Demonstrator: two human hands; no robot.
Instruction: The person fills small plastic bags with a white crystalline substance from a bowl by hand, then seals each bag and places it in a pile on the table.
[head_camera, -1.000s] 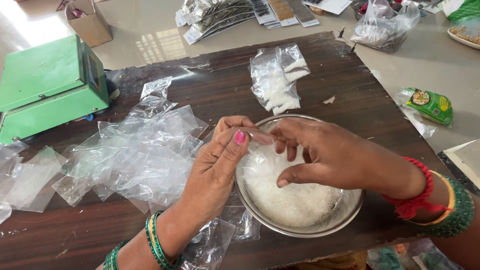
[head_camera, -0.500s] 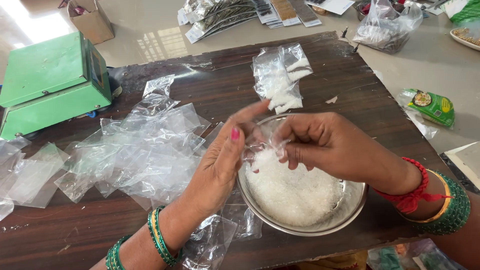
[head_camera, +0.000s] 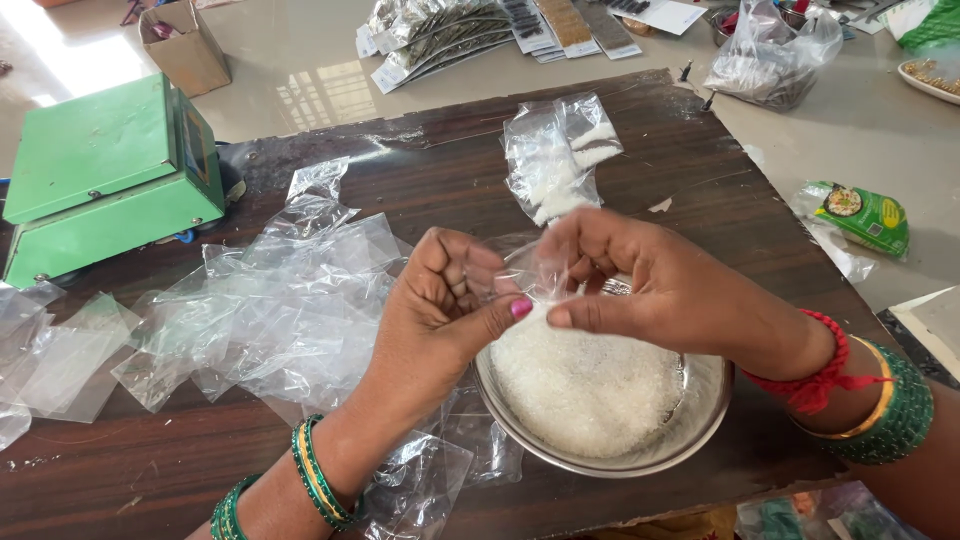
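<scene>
Right now both hands meet in the middle of the frame. The left hand (head_camera: 440, 300) and right hand (head_camera: 640, 285) pinch one small clear bag (head_camera: 535, 275) between them, just above the steel bowl (head_camera: 700, 420) of white grains (head_camera: 585, 385).

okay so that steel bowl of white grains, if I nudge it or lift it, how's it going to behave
The round steel bowl would probably slide rather than tip: it sits low and wide on the dark wooden board. It looks heavy for its size, being heaped with white grains, which could spill if jolted.
</scene>
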